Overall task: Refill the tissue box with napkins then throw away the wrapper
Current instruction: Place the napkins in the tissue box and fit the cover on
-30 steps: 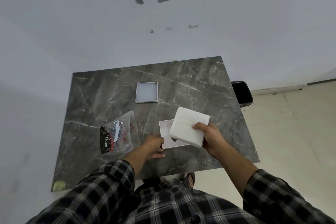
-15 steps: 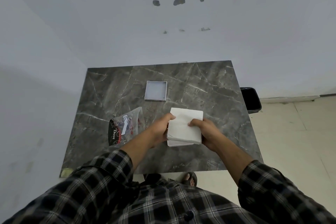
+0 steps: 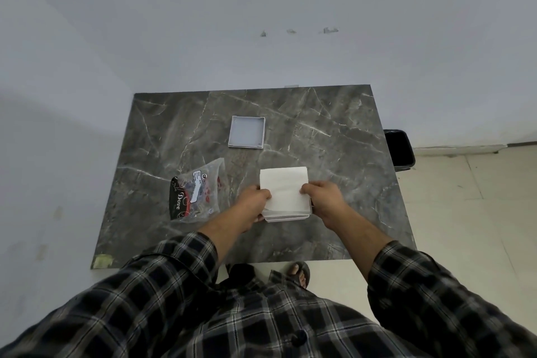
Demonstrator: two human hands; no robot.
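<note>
A white stack of napkins (image 3: 284,188) lies on top of the white tissue box part (image 3: 286,217) near the table's front edge. My left hand (image 3: 253,203) grips the stack's left side and my right hand (image 3: 323,195) grips its right side. Only the front rim of the box part shows below the napkins. A second square white box part (image 3: 246,135) lies open side up in the middle of the table. The clear plastic wrapper (image 3: 198,193) with black and red print lies flat to the left of my hands.
The dark marble table (image 3: 334,131) stands against a pale wall. A black bin (image 3: 398,150) sits on the floor by the table's right edge. Beige floor tiles lie to the right. My sandalled foot (image 3: 299,272) shows under the front edge.
My right hand brought the napkin stack down over the near box part. My left hand moved from the box's edge onto the stack's left side. The stack now lies flatter and lower.
</note>
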